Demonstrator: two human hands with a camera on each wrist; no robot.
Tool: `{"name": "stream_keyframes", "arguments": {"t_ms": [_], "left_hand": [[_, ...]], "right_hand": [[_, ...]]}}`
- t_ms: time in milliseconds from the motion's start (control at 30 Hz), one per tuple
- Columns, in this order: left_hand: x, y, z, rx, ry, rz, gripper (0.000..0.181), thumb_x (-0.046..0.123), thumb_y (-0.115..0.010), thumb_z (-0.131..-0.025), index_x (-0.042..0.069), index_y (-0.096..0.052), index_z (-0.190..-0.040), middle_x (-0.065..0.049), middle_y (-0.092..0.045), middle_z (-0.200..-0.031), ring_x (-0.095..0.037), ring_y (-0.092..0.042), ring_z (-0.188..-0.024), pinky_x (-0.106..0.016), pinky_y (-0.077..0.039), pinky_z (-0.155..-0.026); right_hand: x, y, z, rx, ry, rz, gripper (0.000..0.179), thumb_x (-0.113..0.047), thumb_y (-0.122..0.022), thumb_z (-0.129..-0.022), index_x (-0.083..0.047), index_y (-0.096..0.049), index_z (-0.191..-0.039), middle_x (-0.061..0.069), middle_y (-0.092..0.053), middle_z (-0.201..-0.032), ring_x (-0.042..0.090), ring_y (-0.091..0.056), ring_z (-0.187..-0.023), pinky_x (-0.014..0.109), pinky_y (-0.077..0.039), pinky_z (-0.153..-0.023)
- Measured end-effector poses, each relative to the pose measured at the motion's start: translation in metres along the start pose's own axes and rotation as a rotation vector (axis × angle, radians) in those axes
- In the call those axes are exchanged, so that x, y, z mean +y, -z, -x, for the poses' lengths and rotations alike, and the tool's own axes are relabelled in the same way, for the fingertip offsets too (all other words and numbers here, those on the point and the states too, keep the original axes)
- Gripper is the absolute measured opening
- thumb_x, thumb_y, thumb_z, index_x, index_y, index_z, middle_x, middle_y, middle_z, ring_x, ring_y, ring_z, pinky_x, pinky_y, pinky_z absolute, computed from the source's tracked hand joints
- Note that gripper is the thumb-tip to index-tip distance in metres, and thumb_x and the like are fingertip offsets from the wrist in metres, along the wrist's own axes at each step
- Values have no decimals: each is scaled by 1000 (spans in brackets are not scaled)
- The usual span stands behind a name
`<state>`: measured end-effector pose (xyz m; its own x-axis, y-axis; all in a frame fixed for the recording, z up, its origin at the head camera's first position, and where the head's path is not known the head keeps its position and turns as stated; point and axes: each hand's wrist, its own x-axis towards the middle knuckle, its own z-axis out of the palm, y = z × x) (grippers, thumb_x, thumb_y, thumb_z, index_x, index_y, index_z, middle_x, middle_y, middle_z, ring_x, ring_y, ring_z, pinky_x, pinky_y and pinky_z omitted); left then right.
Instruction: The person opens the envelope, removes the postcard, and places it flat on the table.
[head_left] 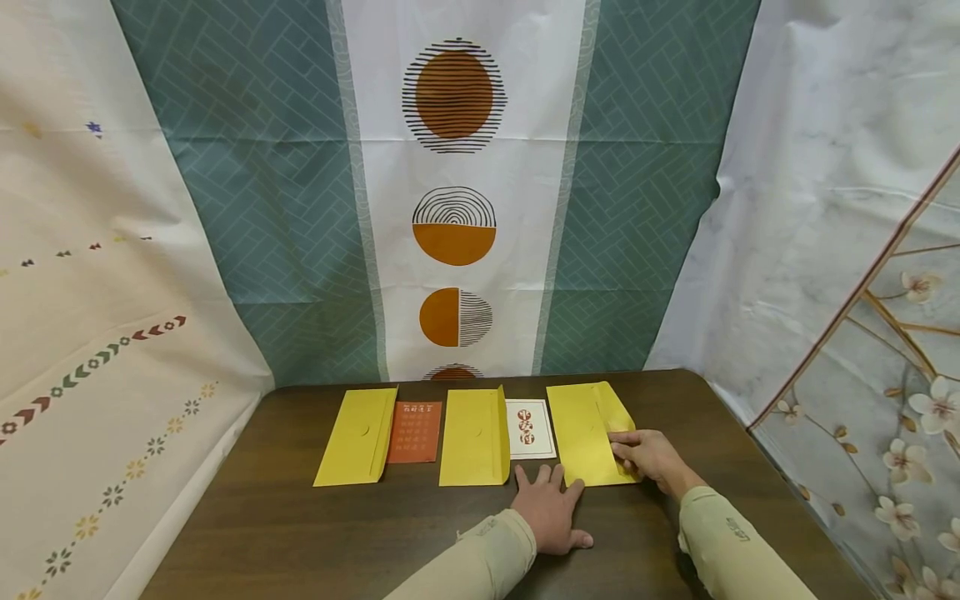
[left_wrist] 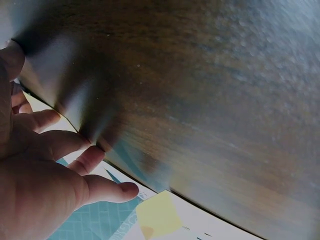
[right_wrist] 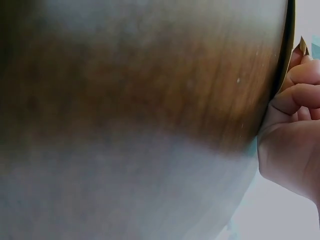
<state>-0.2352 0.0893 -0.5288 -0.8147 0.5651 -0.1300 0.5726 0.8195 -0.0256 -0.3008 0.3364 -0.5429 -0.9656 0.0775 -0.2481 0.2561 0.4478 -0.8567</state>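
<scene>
A yellow envelope (head_left: 581, 433) lies at the right of the row, its flap (head_left: 617, 410) turned toward the right. My right hand (head_left: 651, 457) pinches the flap side of this envelope near its lower right. Curled fingers of the right hand (right_wrist: 295, 120) show in the right wrist view beside a thin golden edge. At the envelope's lower left corner, my left hand (head_left: 546, 508) rests on the table with its fingers spread. Spread fingers of the left hand (left_wrist: 60, 165) also show against the dark wood in the left wrist view.
Left of the hands lie a white card (head_left: 531, 429) with red print, a middle yellow envelope (head_left: 472, 437), a red card (head_left: 414, 432) and a left yellow envelope (head_left: 356, 437). The dark wooden table (head_left: 315, 542) meets patterned cloth hangings (head_left: 465, 175) at the back and sides.
</scene>
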Motion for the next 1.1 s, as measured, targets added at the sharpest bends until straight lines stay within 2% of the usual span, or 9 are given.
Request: {"name": "stream_keyframes", "arguments": {"t_ms": [167,267,367,500,600,767,867,1000,1100], "left_hand": [[1,2,1,-6,6,3,78,81,-59,-92,42,-47,-158,2,-48,-165,-22,-44,-151,-70,-40,-116],[1,2,1,-7,6,3,78,82,-59,-92,42,-48,-158,2,-48,-165,-22,-45,-151,-70,-40,-116],[1,2,0,-11,6,5,78,82,-59,-91,42,-48,-158,2,-48,-164,-22,-44,-151,-71,-40,-116],[0,1,-2,-17,6,9,78,82,-60,-91,43,-48,-157,2,-48,-164,-22,-44,-151,-71,-39,-117],[1,1,-3,-24,8,11,78,81,-60,-91,42,-48,-158,2,-48,-164,-23,-44,-152,-71,-39,-117],[3,4,-3,-30,14,8,77,82,-60,-91,43,-49,-157,3,-48,-165,-22,-44,-153,-70,-38,-119],[4,5,-2,-28,17,2,77,81,-61,-91,43,-50,-157,3,-49,-164,-22,-44,-152,-70,-39,-118],[4,4,-2,-24,19,-5,77,81,-61,-91,42,-50,-156,2,-49,-164,-22,-45,-150,-70,-40,-117],[4,3,-1,-30,19,-7,78,81,-61,-91,42,-48,-158,2,-48,-165,-22,-44,-152,-70,-42,-115]], "right_hand": [[2,2,-1,15,5,26,35,-17,-68,-106,-1,-72,-137,0,-59,-78,11,-56,-67,24,-46,-58],[4,5,-3,45,-9,25,33,-17,-67,-106,-2,-73,-135,5,-62,-86,15,-59,-72,25,-48,-62],[5,7,-2,58,7,48,38,-22,-69,-105,-2,-71,-138,17,-70,-112,20,-65,-90,28,-55,-73],[3,7,-1,32,66,93,53,-26,-76,-101,-3,-64,-147,26,-64,-145,31,-69,-117,40,-60,-95],[1,7,-1,47,67,103,55,-22,-79,-98,-3,-62,-148,28,-63,-146,34,-70,-119,48,-59,-103],[1,16,-1,111,35,98,54,-17,-73,-100,0,-59,-150,32,-56,-151,38,-66,-120,58,-53,-110],[2,29,0,130,14,79,57,-17,-69,-103,1,-53,-154,35,-45,-160,48,-57,-134,65,-45,-116],[8,51,1,177,0,91,59,-17,-67,-103,2,-50,-156,37,-37,-164,51,-48,-138,62,-48,-113],[15,68,0,248,-21,107,61,-18,-70,-100,4,-51,-154,38,-52,-148,38,-62,-104,45,-57,-85]]}}
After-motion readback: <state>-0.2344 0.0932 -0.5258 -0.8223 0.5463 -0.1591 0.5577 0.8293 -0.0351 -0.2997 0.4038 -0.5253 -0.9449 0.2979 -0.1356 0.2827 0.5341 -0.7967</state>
